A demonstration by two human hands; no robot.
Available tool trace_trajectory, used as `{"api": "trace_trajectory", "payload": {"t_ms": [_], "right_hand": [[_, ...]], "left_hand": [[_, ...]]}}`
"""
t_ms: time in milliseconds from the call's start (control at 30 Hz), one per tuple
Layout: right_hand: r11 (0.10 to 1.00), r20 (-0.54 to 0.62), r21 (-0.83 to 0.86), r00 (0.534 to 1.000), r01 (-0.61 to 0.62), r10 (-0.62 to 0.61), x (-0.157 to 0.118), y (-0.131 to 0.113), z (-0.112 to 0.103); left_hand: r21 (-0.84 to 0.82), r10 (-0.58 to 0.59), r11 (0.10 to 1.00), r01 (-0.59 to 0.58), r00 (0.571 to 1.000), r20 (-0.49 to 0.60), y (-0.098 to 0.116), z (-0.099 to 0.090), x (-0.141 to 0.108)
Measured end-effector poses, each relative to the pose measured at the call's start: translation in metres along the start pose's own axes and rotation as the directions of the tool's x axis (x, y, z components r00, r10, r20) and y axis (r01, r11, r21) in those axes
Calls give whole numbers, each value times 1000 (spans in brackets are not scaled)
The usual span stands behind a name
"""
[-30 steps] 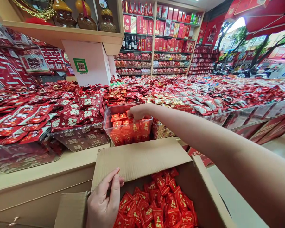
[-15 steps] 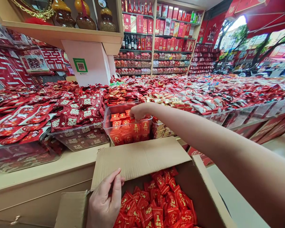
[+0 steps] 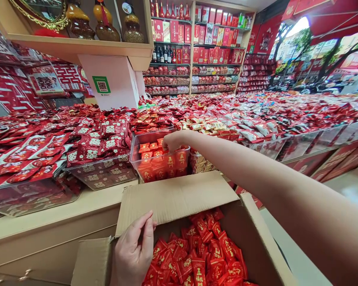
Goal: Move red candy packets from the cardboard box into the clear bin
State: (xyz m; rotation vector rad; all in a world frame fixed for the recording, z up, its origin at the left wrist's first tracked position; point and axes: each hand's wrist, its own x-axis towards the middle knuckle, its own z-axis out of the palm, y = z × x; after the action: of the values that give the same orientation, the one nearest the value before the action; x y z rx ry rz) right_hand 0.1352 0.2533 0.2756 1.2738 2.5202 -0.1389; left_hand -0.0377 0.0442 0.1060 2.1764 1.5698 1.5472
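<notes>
My right hand (image 3: 175, 140) reaches into a clear plastic bin (image 3: 133, 155) lined with neat rows of small red packets (image 3: 150, 163) with gold characters. Its fingers are curled downward at the bin's right side, and their tips are hidden, so I cannot make out what they hold. Below, an open cardboard box (image 3: 179, 198) contains a loose heap of matching red packets (image 3: 197, 254). My left hand (image 3: 134, 250) is at the box's left side, by the raised flap, with thumb and fingers pressed together. Whatever is in that pinch, if anything, does not show.
Clear bins of dark red packets (image 3: 103, 131) and white-and-red packets (image 3: 30, 159) stand on the counter to the left. Gold-wrapped packets (image 3: 204, 163) sit right of the bin. A white pillar (image 3: 116, 83) and an overhanging shelf (image 3: 86, 45) rise behind.
Both hands keep nearly the same place and shape. The view has shifted very slightly; no packet has visibly moved.
</notes>
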Motion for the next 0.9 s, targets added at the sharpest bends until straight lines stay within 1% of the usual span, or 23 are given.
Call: {"api": "trace_trajectory", "payload": {"t_ms": [233, 333, 433, 500, 567, 600, 633, 667, 700, 733, 767, 800, 833, 867, 900], "right_hand": [[999, 45, 24, 999, 23, -24, -5, 0, -4], [993, 55, 109, 997, 44, -51, 0, 5, -1], [983, 44, 180, 998, 46, -55, 6, 10, 4], [979, 14, 199, 998, 49, -53, 6, 13, 4], [968, -45, 243, 998, 64, -54, -1, 14, -1], [961, -101, 265, 993, 81, -56, -8, 13, -5], [954, -185, 280, 981, 106, -54, -15, 11, -10], [948, -294, 288, 955, 135, -46, -25, 7, -14], [940, -412, 295, 910, 170, -35, -34, 2, -17], [925, -525, 313, 851, 216, -21, -44, -4, -19], [897, -609, 345, 793, 278, -12, -54, -12, -18], [850, -653, 392, 757, 351, -12, -62, -21, -15], [785, -664, 453, 748, 424, -21, -70, -29, -10], [709, -654, 512, 755, 485, -44, -76, -38, -3], [634, -635, 566, 769, 526, -71, -80, -46, 5]], "left_hand": [[24, 61, 998, -61, 998, -7, 0, 1, 2], [20, 67, 998, -66, 998, -22, 0, 2, 2], [21, 48, 999, -48, 998, -28, -1, 2, 0], [3, 31, 1000, -31, 999, -15, -4, 1, -3], [-40, -16, 999, 16, 1000, 11, -5, 0, -5], [-77, -63, 995, 65, 998, 32, -4, 0, -5], [-127, -133, 982, 138, 990, 43, -2, -1, -3], [-194, -221, 955, 226, 974, 47, 3, -2, 0], [-279, -311, 909, 310, 949, 44, 9, -3, 5], [-378, -396, 846, 377, 918, 30, 18, -5, 12], [-484, -457, 771, 414, 889, 31, 27, -7, 21], [-583, -477, 708, 398, 879, 20, 37, -9, 30], [-659, -478, 650, 378, 878, 32, 47, -11, 40], [-722, -471, 588, 366, 880, 63, 56, -12, 50], [-754, -483, 530, 388, 869, 108, 63, -13, 59]]}}
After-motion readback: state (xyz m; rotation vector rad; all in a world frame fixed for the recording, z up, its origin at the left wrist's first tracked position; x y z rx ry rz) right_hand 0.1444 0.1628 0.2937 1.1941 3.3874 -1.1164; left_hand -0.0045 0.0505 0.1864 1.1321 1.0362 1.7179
